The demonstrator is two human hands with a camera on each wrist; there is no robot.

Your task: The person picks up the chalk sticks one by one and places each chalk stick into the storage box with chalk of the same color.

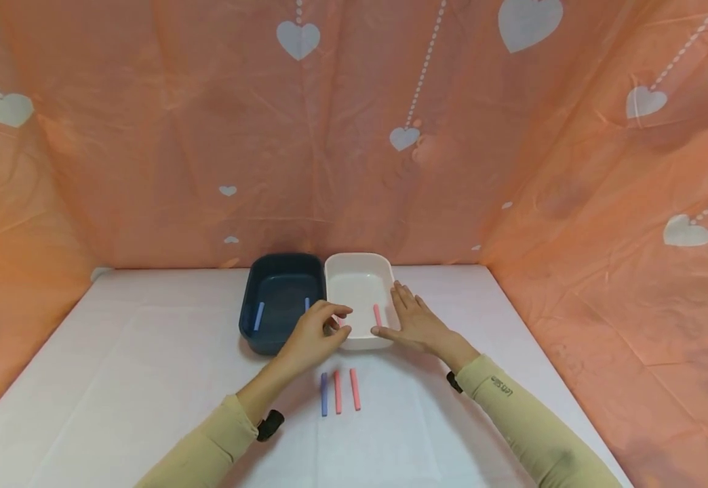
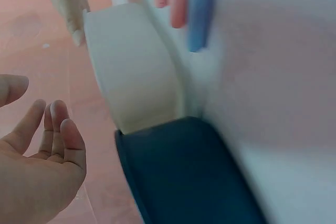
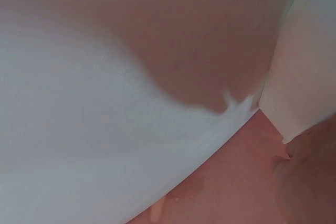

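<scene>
My left hand (image 1: 314, 335) hangs over where the dark blue bin (image 1: 283, 263) and the white bin (image 1: 360, 343) meet. In the left wrist view its thumb and fingers (image 2: 73, 140) stand apart with nothing between them. At the right side of the white bin, my right hand (image 1: 418, 324) has its fingers straight along the rim and its thumb over the front corner. A pink stick (image 1: 377, 315) stands in the white bin near that thumb; another pink one is mostly hidden by the left fingers. In the dark bin lean two blue sticks, one at left (image 1: 259, 316) and one at right (image 1: 307, 303).
On the white table (image 1: 146, 379) before the bins lie a blue stick (image 1: 324, 394) and two pink sticks, one in the middle (image 1: 338, 392) and one at right (image 1: 355, 390). An orange curtain (image 1: 329, 169) with white hearts stands right behind the bins.
</scene>
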